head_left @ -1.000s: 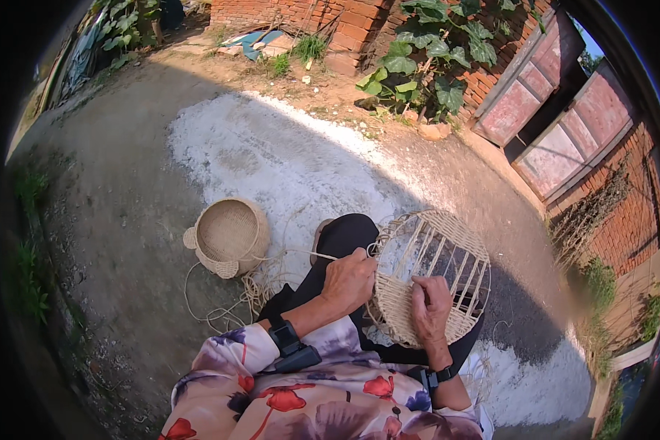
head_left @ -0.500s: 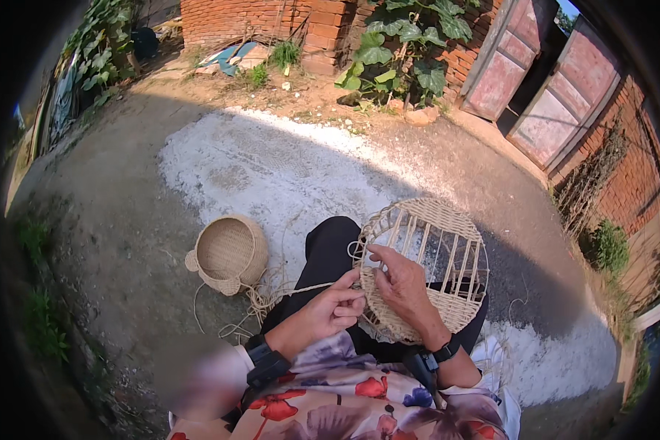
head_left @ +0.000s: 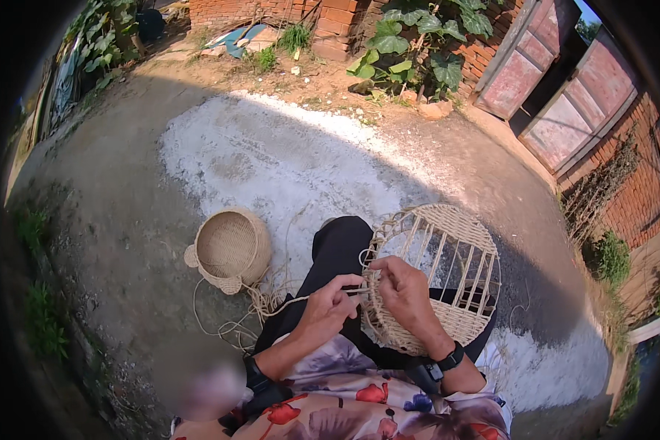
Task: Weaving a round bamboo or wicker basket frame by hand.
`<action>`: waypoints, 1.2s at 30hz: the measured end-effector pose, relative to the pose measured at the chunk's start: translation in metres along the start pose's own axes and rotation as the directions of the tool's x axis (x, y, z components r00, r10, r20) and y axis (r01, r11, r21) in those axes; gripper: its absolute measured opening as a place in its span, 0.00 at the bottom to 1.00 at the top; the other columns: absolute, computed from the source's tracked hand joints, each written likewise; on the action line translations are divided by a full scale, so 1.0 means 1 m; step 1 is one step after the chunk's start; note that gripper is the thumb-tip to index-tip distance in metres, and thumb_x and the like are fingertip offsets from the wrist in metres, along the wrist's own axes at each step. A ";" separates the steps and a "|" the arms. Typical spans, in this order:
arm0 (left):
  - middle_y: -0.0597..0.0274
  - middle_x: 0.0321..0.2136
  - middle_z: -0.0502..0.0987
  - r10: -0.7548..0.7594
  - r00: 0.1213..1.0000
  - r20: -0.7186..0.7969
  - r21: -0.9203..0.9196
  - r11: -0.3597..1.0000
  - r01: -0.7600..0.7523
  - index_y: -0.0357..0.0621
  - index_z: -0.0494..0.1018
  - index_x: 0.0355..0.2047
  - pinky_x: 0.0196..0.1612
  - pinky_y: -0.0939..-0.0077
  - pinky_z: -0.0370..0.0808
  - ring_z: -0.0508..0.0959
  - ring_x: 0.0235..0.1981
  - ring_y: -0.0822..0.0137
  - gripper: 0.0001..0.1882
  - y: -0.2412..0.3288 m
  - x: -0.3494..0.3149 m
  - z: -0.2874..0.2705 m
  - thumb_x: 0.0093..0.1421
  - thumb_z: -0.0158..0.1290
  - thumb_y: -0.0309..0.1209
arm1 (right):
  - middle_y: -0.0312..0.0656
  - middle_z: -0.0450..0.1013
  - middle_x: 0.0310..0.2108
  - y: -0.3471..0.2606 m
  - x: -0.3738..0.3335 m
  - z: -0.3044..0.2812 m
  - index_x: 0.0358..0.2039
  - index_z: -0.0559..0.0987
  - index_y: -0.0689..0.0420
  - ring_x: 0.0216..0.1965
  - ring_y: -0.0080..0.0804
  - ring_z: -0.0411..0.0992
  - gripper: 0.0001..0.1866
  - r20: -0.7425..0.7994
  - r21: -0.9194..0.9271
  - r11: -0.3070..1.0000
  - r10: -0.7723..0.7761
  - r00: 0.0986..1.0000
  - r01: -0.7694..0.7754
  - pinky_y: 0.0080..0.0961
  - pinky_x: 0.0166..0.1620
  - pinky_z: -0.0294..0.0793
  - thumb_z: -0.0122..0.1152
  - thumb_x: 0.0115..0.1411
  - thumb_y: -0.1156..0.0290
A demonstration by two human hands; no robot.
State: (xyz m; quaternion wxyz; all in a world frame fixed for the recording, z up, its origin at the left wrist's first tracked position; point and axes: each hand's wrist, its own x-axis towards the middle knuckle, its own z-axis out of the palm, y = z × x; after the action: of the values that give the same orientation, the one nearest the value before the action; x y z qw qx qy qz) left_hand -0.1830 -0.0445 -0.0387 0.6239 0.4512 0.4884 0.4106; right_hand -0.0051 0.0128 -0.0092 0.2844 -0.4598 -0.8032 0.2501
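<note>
A round, flat woven piece of pale straw cord rests tilted on my lap, with bare parallel ribs across its middle and dense weave at both ends. At its left rim, the fingers of my right hand are closed on the edge, and a small loop of cord stands up beside them. My left hand pinches a straw cord just left of that rim. The cord trails left to a loose tangle on the ground. What lies exactly between the right fingertips is hidden.
A finished-looking round woven basket with small ear-like tabs sits on the ground to the left. White powdery material covers part of the ground ahead. Farther off are leafy plants, a brick wall and a weathered red metal gate.
The view has shifted slightly, so the woven piece appears farther right. My left fingers have curled more around the cord near the rim. My right hand stays at the edge.
</note>
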 end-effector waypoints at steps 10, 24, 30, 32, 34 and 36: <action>0.67 0.26 0.76 0.038 0.982 0.186 0.048 0.998 -0.047 0.38 0.77 0.40 0.16 0.84 0.64 0.69 0.15 0.81 0.13 0.024 0.074 -0.041 0.64 0.52 0.36 | 0.23 0.64 0.25 -0.007 0.001 -0.011 0.41 0.74 0.59 0.24 0.07 0.58 0.08 0.216 0.608 0.684 0.346 0.913 -0.403 0.08 0.30 0.58 0.59 0.61 0.81; 0.57 0.34 0.82 0.082 0.907 0.413 -0.054 0.996 -0.065 0.36 0.71 0.38 0.15 0.84 0.68 0.71 0.15 0.78 0.15 0.010 0.095 -0.042 0.67 0.47 0.38 | 0.27 0.63 0.17 0.156 -0.157 -0.285 0.27 0.76 0.59 0.21 0.16 0.60 0.03 -0.368 -0.337 0.746 0.457 0.810 -0.574 0.21 0.24 0.58 0.62 0.51 0.78; 0.54 0.35 0.82 0.086 0.905 0.416 -0.019 0.996 -0.086 0.36 0.71 0.38 0.15 0.83 0.68 0.72 0.14 0.77 0.16 0.013 0.093 -0.043 0.68 0.47 0.39 | 0.50 0.78 0.30 0.191 -0.196 -0.293 0.35 0.80 0.59 0.34 0.53 0.77 0.15 -0.553 -0.709 0.115 0.521 0.650 -0.695 0.43 0.37 0.74 0.68 0.46 0.67; 0.54 0.35 0.82 0.093 0.906 0.413 -0.016 0.995 -0.094 0.36 0.71 0.39 0.15 0.82 0.68 0.72 0.14 0.76 0.16 0.013 0.090 -0.043 0.68 0.47 0.40 | 0.51 0.78 0.36 0.176 -0.192 -0.285 0.41 0.79 0.57 0.40 0.50 0.77 0.20 -0.101 -0.870 0.283 0.699 0.708 -0.403 0.42 0.40 0.75 0.69 0.45 0.68; 0.54 0.35 0.82 0.093 0.910 0.403 -0.009 0.995 -0.098 0.36 0.71 0.39 0.16 0.82 0.68 0.72 0.14 0.76 0.17 0.015 0.088 -0.044 0.68 0.47 0.40 | 0.49 0.76 0.37 0.140 -0.147 -0.244 0.44 0.78 0.58 0.38 0.46 0.76 0.22 -0.144 -0.696 0.523 0.570 0.809 -0.492 0.37 0.41 0.76 0.68 0.46 0.68; 0.54 0.35 0.82 0.088 0.916 0.392 0.011 0.995 -0.100 0.36 0.71 0.40 0.16 0.82 0.69 0.72 0.15 0.76 0.17 0.016 0.087 -0.042 0.68 0.47 0.41 | 0.45 0.75 0.34 0.082 -0.087 -0.187 0.42 0.79 0.59 0.33 0.41 0.74 0.19 -0.156 -0.337 0.811 0.453 0.878 -0.478 0.34 0.40 0.75 0.67 0.48 0.68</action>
State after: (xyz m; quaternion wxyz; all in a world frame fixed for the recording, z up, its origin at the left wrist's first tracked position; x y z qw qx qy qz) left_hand -0.2097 0.0490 -0.0489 0.6815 0.5563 0.3381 0.3342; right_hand 0.2085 -0.0008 0.0495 0.1512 -0.6951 -0.6882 0.1425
